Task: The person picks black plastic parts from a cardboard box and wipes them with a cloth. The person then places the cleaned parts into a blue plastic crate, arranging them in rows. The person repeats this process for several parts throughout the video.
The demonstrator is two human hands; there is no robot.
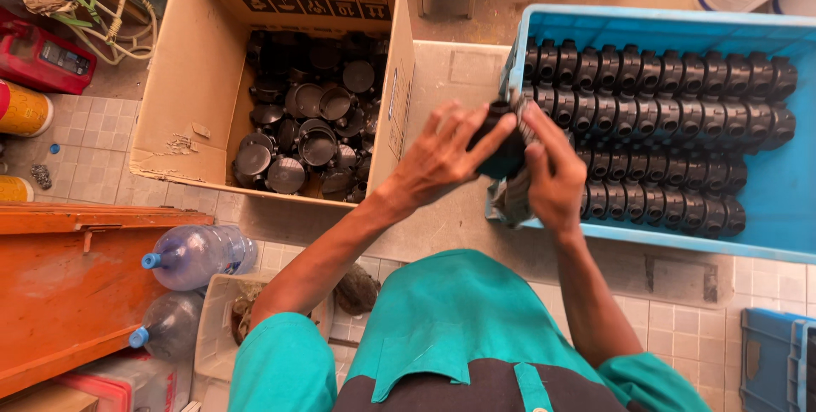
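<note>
Above the blue plastic crate [790, 234] edge, black round plastic fitting [501, 153] grasped between left hand [442, 157] and right hand [552, 178], fingers clenched around it, brown cardboard box [183, 98] of matching loose parts nearby.

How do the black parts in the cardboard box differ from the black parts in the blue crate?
The black parts in the cardboard box lie in a loose heap, facing many ways; the black parts in the blue crate stand in neat, tight rows. The cardboard box parts look like open round cups; the blue crate parts look like ribbed fittings. Both kinds are black plastic.
</note>
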